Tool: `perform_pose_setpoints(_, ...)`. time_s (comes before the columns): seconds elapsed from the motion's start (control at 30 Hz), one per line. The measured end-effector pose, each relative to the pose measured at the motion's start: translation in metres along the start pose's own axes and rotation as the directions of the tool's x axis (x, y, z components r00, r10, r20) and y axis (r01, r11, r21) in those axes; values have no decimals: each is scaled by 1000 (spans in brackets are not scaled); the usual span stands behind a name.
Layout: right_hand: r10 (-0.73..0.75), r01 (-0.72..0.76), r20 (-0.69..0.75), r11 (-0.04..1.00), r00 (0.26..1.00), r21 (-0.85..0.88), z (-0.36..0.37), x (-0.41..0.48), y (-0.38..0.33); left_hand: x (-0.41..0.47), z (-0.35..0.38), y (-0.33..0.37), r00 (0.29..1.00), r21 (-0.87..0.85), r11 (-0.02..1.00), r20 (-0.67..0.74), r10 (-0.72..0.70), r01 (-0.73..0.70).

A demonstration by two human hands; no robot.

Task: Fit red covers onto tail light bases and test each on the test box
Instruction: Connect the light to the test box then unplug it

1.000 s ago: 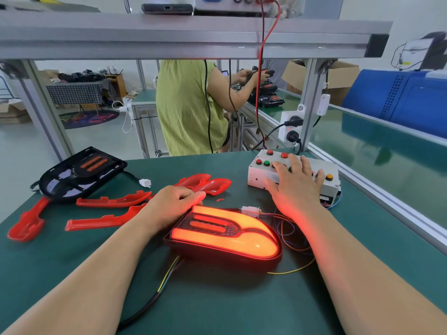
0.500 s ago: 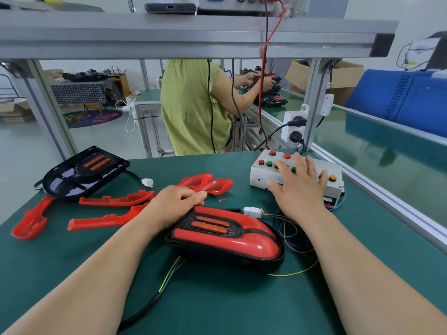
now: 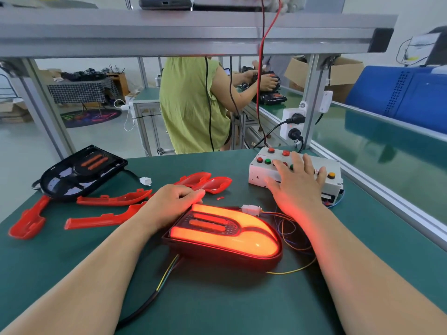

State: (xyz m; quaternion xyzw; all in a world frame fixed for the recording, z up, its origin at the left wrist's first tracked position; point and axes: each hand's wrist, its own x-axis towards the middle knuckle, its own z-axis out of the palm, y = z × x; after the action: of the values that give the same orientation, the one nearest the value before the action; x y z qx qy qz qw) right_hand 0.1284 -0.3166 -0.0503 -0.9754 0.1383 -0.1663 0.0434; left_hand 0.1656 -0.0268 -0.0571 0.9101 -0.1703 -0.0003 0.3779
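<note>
Bare left hand [image 3: 170,201], bare right hand [image 3: 298,191]; forearms [image 3: 96,274] bare to frame edge.

Both bare arms reach in from the near edge of the desk [image 3: 217,310] toward its middle. The left hand [image 3: 173,203] lies knuckles up, fingers curled over the far left end of the light [image 3: 229,234], thumb hidden. The right hand [image 3: 298,189] is palm down, fingers spread and straight, fingertips [image 3: 278,168] on the buttons of the box [image 3: 335,187] near the desk's right edge.
</note>
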Motion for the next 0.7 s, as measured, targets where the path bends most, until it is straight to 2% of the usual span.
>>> perform_pose_setpoints(0.7,-3,3,25,1000,1000,-20,0,2,1,2,0,-1,1000,-6,1000,0,-1,1)
